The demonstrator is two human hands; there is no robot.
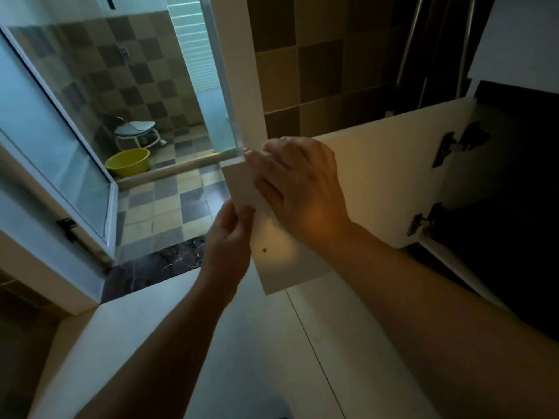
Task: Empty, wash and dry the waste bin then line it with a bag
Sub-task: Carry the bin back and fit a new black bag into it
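Room: dim tiled space seen from above, pale floor (272, 358) underfoot, checkered tiles leading to a glass-walled shower area beyond.
Forearms: 2 bare forearms reach forward from the bottom edge and meet at mid-frame.
Left hand (228, 237): fingers curled in, fingertips pinching the near edge of a thin pale sheet (242, 184), which may be a folded bin bag.
Right hand (298, 182): lies palm-down over the sheet and the edge of the open cabinet door (378, 176); fingers fairly straight and together. Whether they pinch the sheet underneath cannot be told.
Cabinet door: white, swung open, 2 metal hinges (453, 143) on its inner face, dark cabinet interior to the right.
Waste bin: not in view anywhere in this frame.
Handling, as a judgement: if the sheet is a bag, it is very light, limp and slippery, its layers likely to cling. Best taken at the open edge with fingertips of both hands and rubbed apart, then shaken loose.
Farther: open glass door (60, 140) on the left.
Farthest: yellow basin (128, 161) on the shower floor, with a small white stool (137, 133) behind it.
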